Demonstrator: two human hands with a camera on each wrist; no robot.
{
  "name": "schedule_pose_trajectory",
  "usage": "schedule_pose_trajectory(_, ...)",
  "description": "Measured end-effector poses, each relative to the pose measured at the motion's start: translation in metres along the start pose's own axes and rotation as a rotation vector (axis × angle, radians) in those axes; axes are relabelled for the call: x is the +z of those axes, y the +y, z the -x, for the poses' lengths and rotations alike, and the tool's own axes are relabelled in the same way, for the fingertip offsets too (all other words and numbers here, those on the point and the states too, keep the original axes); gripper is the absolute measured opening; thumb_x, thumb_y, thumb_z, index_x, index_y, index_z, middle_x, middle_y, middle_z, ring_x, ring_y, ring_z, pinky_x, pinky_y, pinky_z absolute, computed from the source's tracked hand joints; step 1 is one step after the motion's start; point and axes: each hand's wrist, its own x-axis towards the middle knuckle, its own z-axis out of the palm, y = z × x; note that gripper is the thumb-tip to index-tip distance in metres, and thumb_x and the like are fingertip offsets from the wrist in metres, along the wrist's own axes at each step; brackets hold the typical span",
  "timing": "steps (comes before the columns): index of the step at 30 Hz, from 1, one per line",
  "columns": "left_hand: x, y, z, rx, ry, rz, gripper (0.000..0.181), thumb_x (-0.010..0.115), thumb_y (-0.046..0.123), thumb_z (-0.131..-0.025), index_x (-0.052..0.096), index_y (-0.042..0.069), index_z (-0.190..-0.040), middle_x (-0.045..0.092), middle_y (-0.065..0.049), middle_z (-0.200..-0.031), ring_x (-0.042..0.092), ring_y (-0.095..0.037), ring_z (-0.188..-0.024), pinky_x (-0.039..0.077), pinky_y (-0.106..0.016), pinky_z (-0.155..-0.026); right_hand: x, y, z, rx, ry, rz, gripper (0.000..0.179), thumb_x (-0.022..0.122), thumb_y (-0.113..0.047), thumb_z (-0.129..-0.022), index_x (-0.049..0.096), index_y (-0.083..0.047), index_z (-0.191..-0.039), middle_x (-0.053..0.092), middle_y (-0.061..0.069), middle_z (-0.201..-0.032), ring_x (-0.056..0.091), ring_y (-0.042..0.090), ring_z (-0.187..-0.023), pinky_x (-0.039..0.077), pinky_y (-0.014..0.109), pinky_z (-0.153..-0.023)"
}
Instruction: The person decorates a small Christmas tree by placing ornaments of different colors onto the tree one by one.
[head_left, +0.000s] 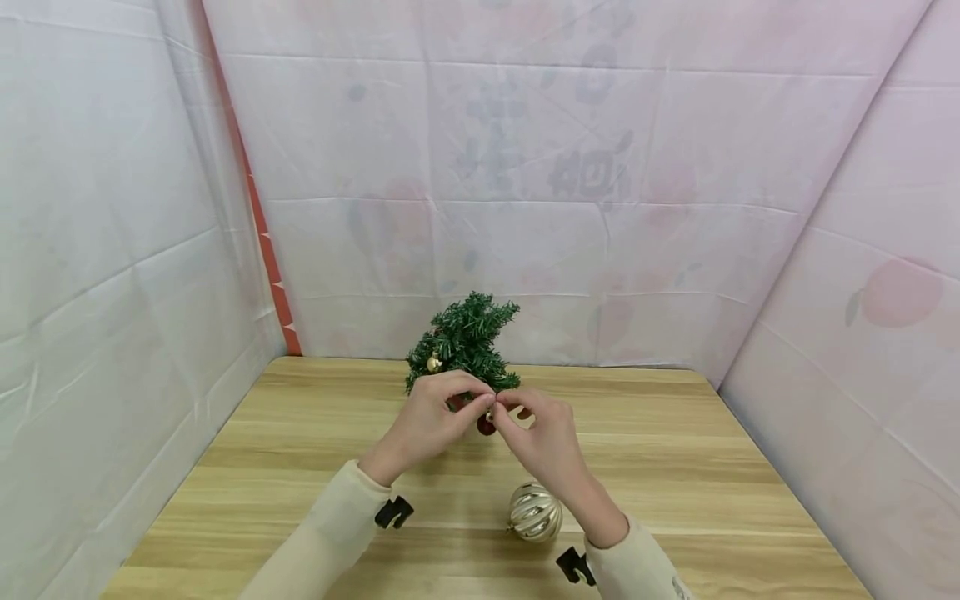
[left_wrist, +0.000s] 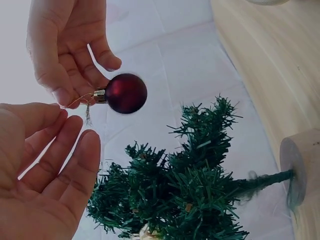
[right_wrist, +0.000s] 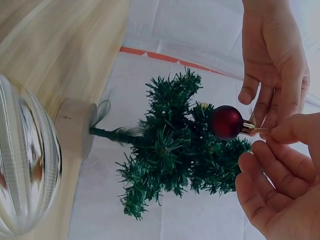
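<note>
Matte dark-red bauble [left_wrist: 127, 93], gold cap [left_wrist: 100, 96] uppermost, aloft on thin gold string [right_wrist: 257, 130] near the green tree [head_left: 465, 333].

Dark red bauble [left_wrist: 126, 93], green tree [head_left: 468, 337], striped pale-gold ball [head_left: 536, 512]

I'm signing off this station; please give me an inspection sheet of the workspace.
Surface: wood-grain table.
Job's things: red bauble hangs by a gold cord; green tree stands on a round base, a small gold bauble on it.
Clutter: ribbed gold ball on the table, in front of the tree.
Hands: left hand and right hand both pinch the cord.
Cables: nothing seen.
Surroundings: pale printed sheets on three sides; red strip at the back left corner.
</note>
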Motion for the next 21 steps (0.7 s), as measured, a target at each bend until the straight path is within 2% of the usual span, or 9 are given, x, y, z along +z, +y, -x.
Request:
schedule_pose_trajectory(5,0.002,-0.007,-0.006,-0.027,0.011,-0.050,0.012,0.066,0.019,-0.098,0.077,0.017,-0.102,0.072,0.008,-0.095,0.063,-0.006,-0.071,0.054,-0.023,-0.060,0.000,0.007,-0.007,0.022,0.018,0.009,0.007,0.071,-0.008,-0.091,0.077,-0.012,-0.093,0.073,-0.003,-0.083,0.066,0.006,-0.074,0.057,0.031,-0.064)
schedule_pose_trajectory(11,0.007,-0.014,-0.013,-0.034,0.028,-0.186,0.012,0.066,0.021,-0.097,0.077,0.019,-0.100,0.071,0.010,-0.091,0.060,-0.001,-0.076,0.053,-0.027,-0.064,0.001,0.014,-0.014,0.064,0.012,0.011,0.008,0.069,-0.009,-0.092,0.077,-0.009,-0.094,0.073,0.001,-0.086,0.067,0.011,-0.077,0.058,0.037,-0.064)
schedule_pose_trajectory(14,0.009,-0.016,-0.017,-0.033,0.054,-0.238,0.011,0.066,0.021,-0.097,0.077,0.019,-0.098,0.069,0.011,-0.085,0.056,0.000,-0.070,0.050,-0.026,-0.062,0.003,0.018,-0.018,0.107,0.002,0.003,0.010,0.067,-0.009,-0.093,0.077,-0.009,-0.095,0.073,0.001,-0.085,0.067,0.011,-0.075,0.058,0.034,-0.064)
schedule_pose_trajectory(21,0.014,-0.021,-0.027,-0.077,0.106,-0.321,0.010,0.068,0.021,-0.096,0.077,0.017,-0.095,0.067,0.011,-0.075,0.048,0.000,-0.056,0.043,-0.022,-0.053,0.009,0.031,-0.028,0.177,-0.006,0.005,0.011,0.064,-0.011,-0.095,0.075,-0.009,-0.097,0.073,0.001,-0.086,0.067,0.010,-0.074,0.054,0.025,-0.062)
